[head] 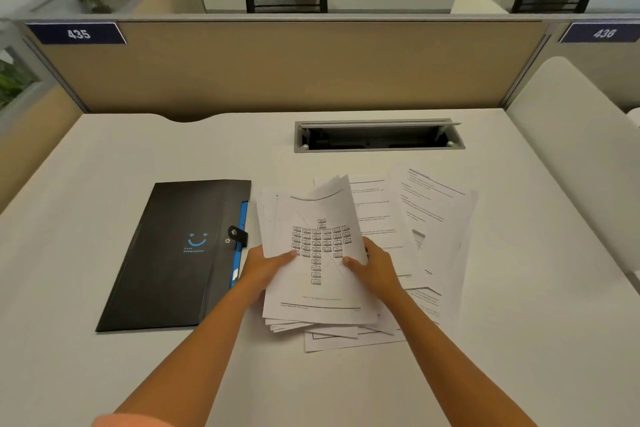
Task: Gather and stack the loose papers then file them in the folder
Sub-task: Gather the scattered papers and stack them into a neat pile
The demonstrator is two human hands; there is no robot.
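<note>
A stack of white printed papers (317,218) is lifted off the desk at its far end; the top sheet shows a box diagram. My left hand (265,269) grips the stack's left edge with the thumb on top. My right hand (375,269) grips its right edge the same way. More loose sheets (433,218) lie fanned out on the desk to the right and under the stack. A black folder (173,253) with a blue smiley print and a snap strap lies shut to the left, its blue inner edge beside my left hand.
The white desk (104,374) has a recessed cable tray (379,137) with its lid up, behind the papers. A beige partition (277,69) closes the back. A white chair back (571,135) stands at the right.
</note>
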